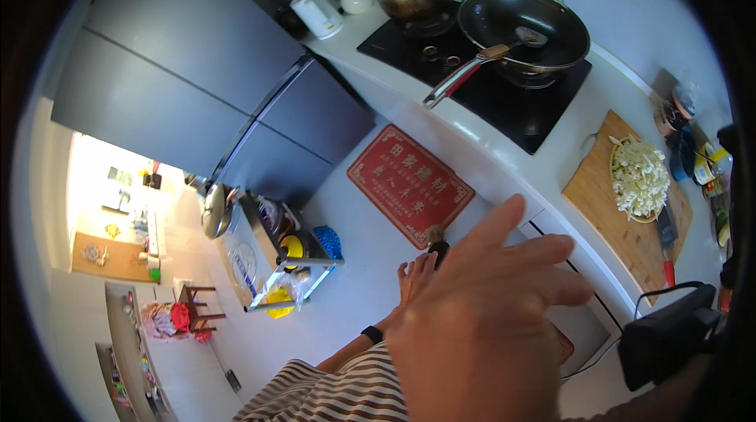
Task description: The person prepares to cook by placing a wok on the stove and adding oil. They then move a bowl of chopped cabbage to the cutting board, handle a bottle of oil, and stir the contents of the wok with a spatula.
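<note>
My right hand [490, 298] is raised close to the camera, fingers spread and holding nothing. Lower and farther off, my left hand [415, 275] hangs in front of my striped shirt with its fingers apart and nothing visible in it. On the counter, a bowl of chopped white vegetable [641, 180] sits on a wooden cutting board [590, 194], beside a knife with a red handle [667, 236]. A wok [514, 20] stands on the black cooktop [508, 121], a spatula [531, 37] inside it and its long handle pointing over the counter's front edge.
A lidded pot [410, 0] occupies the far burner, near a white kettle [317, 13]. Jars [674, 112] line the wall side. A black bag-like item [667, 333] is at the lower right. Across the floor are a red mat [407, 183], a metal cart [266, 262] and a grey refrigerator [195, 62].
</note>
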Motion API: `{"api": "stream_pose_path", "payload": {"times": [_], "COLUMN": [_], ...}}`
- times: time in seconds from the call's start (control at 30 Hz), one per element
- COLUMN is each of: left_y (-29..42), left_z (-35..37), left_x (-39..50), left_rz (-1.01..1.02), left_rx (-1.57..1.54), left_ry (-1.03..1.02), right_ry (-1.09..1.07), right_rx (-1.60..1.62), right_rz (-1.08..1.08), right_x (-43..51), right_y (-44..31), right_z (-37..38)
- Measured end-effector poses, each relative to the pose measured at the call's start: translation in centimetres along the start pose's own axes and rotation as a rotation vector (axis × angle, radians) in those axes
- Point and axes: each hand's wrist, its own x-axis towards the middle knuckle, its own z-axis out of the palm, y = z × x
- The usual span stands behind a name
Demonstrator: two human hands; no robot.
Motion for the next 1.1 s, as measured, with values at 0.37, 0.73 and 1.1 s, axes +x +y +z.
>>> {"api": "stream_pose_path", "payload": {"times": [0.37, 0.73, 1.1], "left_y": [-11.4, -20.2, -14.0], "left_z": [-1.7, -6.1, -5.3], "left_x": [15.4, 29.0, 32.8], "left_rz": [-0.008, 0.234, 0.200], "left_rx": [-0.120, -0.512, -0.907], "left_ry": [-0.093, -0.229, -0.316], "right_ry": [0.252, 0.910, 0.913], "right_rx": [0.424, 0.523, 0.198], "right_rz": [0.650, 1.243, 1.373], "right_x": [5.3, 10.2, 13.8], "right_y": [10.7, 18.5, 33.6], "right_z": [5.9, 14.9, 14.4]}}
